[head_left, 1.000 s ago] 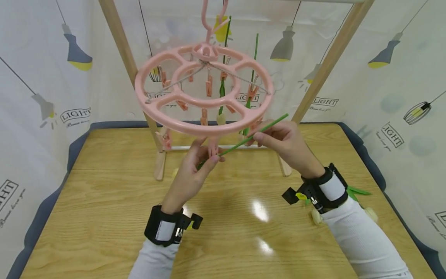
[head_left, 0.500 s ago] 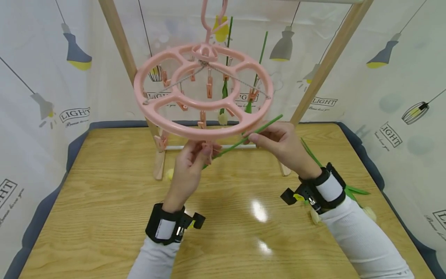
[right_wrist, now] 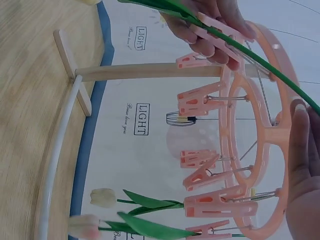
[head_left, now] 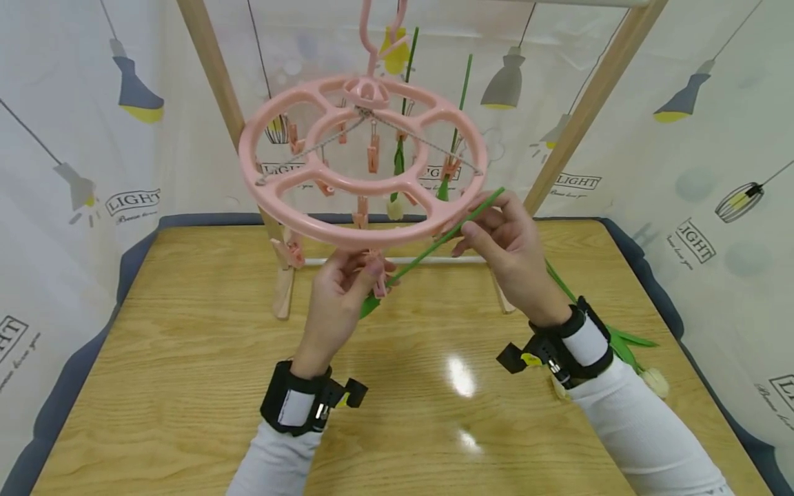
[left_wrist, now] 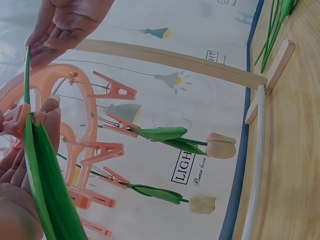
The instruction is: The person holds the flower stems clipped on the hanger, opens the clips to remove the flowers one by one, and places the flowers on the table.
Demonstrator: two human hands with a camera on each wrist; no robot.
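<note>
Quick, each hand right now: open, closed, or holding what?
Left hand: closed, holding a pink clip.
Right hand: closed, pinching a green stem near its end.

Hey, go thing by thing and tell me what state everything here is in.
Held tulip: slanting, leaves lower than stem end
Pink clothespin: in left hand, clamped or not unclear
Left hand: gripping that clothespin
Right hand: pinching the tulip's stem
Pink round hanger: hanging
Two clipped tulips: hanging bloom-down
Loose tulips: lying on the table
Wooden stand: upright
</note>
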